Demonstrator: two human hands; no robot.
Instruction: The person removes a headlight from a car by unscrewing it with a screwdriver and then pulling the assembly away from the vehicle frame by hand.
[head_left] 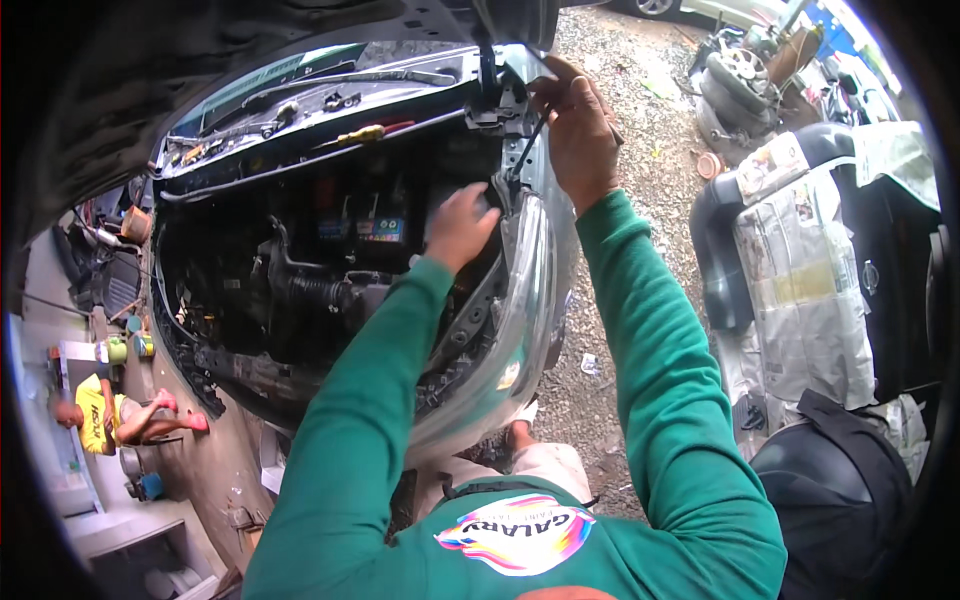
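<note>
I am leaning over the open engine bay (300,270) of a car with its hood raised above me. My right hand (578,125) is up at the bay's right rear corner, near the hood hinge (497,100). Its fingers are curled together and pinch the top end of a thin dark rod-like tool (528,140) that slants down and to the left toward the fender edge. My left hand (460,225) sits lower, just inside the right edge of the bay, with its back toward me. Its fingers are bent and pressed against the top of the headlight housing (520,300); I cannot tell whether they grip anything, as the fingertips are hidden behind the hand. The lower tip of the tool ends just above this hand, close to its knuckles.

A screwdriver with a yellow and red handle (365,133) lies on the cowl ledge along the bay's rear edge, well apart from both hands. Deeper in the bay sits a battery with a coloured label (375,228), left of my left hand. Beyond the car's right side, on the gravel (640,130), stands a car body part wrapped in newspaper (800,270). At the far left, another person in a yellow shirt (95,410) sits low on the ground.
</note>
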